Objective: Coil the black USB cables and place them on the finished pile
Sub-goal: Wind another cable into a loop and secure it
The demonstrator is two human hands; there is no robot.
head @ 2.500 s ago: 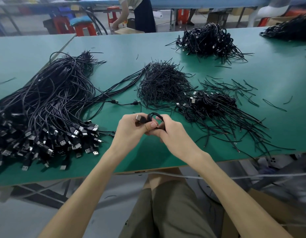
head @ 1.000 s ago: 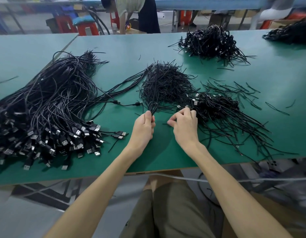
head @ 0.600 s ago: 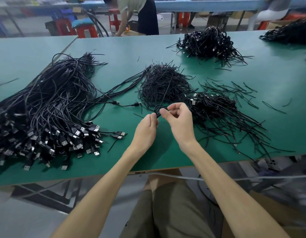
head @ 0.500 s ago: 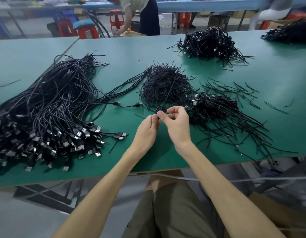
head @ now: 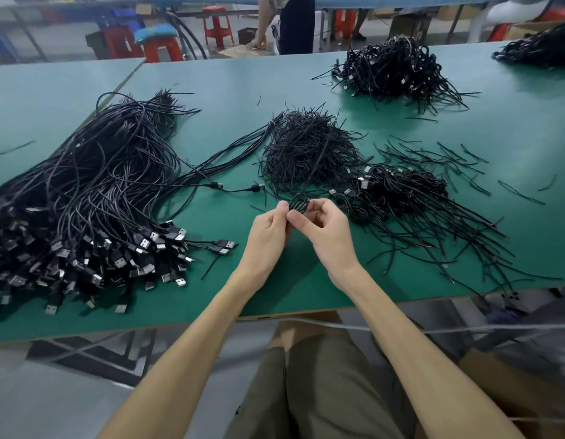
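Observation:
A small coiled black USB cable (head: 298, 203) sits between my two hands above the green table (head: 306, 280). My left hand (head: 268, 232) pinches its left side with thumb and fingers. My right hand (head: 322, 231) pinches its right side, thumb forward. A long thin strand runs from the coil up into the heap of black ties (head: 306, 150) behind. A big mass of uncoiled USB cables (head: 84, 201) lies at the left, plugs toward me. The pile of coiled cables (head: 398, 191) lies just right of my hands.
Another pile of coiled cables (head: 392, 68) sits at the far middle right, and one more (head: 541, 49) at the far right corner. Loose black ties (head: 449, 163) scatter on the right. A person (head: 287, 23) and red stools (head: 162, 47) stand beyond the table.
Both hands moved forward from the near table to the tie heap and came together. The right hand picked up a tie strand, and now both hands pinch the coil between them.

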